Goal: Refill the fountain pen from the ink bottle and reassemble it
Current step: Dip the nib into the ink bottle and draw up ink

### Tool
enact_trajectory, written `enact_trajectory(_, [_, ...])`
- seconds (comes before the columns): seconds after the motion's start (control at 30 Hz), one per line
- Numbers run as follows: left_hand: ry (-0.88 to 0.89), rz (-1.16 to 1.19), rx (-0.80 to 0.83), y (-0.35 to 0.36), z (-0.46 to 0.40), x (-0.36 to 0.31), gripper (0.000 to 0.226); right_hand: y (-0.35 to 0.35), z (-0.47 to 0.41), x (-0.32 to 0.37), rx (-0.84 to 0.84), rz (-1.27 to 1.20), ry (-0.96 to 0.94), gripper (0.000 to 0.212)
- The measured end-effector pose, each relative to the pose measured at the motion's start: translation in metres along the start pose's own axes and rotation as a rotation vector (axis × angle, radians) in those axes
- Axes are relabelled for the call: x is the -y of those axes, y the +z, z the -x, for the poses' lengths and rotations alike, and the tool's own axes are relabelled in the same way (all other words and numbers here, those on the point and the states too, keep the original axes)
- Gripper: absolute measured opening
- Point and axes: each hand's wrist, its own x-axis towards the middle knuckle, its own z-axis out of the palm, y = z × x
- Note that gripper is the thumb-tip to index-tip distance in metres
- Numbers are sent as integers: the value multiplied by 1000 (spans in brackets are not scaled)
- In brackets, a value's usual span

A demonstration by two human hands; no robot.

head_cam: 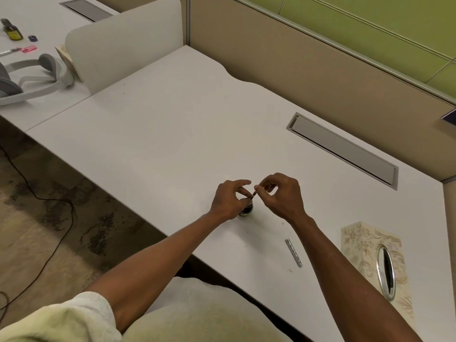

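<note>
A small dark ink bottle (246, 210) stands on the white desk (172, 134), mostly hidden behind my left hand (228, 199), which wraps around it. My right hand (281, 196) pinches a thin reddish pen part (254, 193) by its upper end; the part slants down with its lower tip at the bottle's mouth. The tip itself is too small to make out. A silver pen piece (293, 253) lies loose on the desk, nearer to me and to the right of both hands.
A floral tissue box (375, 257) sits at the near right. A grey cable tray lid (343, 149) is set into the desk behind the hands. On the neighbouring desk, far left, lie headphones (32, 77), another small bottle (11, 29) and a pink pen (27, 48).
</note>
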Motion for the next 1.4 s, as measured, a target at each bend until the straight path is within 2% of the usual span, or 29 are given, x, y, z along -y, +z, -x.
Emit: enact_trajectory(1.4, [21,10,20,-8,1,-7,53,-1,-3,-5,26,-79,15,4])
